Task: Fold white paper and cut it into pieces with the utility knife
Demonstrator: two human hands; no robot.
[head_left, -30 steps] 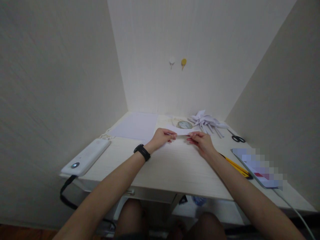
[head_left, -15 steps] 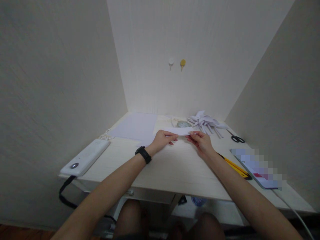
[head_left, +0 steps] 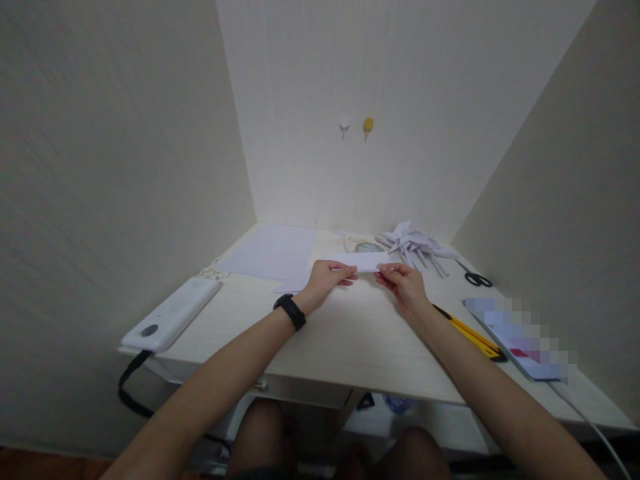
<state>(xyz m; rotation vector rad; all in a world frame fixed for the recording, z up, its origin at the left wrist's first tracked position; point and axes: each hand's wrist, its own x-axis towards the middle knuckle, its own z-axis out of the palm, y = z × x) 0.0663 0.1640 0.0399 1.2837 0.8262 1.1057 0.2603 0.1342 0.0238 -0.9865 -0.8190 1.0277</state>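
Note:
A narrow white paper strip (head_left: 369, 261) is stretched between my two hands, just above the table. My left hand (head_left: 327, 280), with a black watch (head_left: 290, 311) at its wrist, pinches the strip's left part between thumb and fingers. At the near right edge, my right hand (head_left: 403, 283) pinches the same paper. Behind the strip lies a round, pale dial-like object (head_left: 369, 247), partly covered by it. Folded paper pinwheels (head_left: 413, 241) with paper sticks are heaped just beyond my right hand.
White paper sheets (head_left: 270, 252) lie at the back left. A white power bank (head_left: 173, 313) with a black cable is at the left edge. On the right are black scissors (head_left: 477, 279), a yellow utility knife (head_left: 473, 335) and a blurred phone-like device (head_left: 515, 340) with a white cable (head_left: 585, 413).
The paper strip has tipped slightly, so more of its face shows. Both hands keep their pinch in nearly the same place; the whole view has shifted a little.

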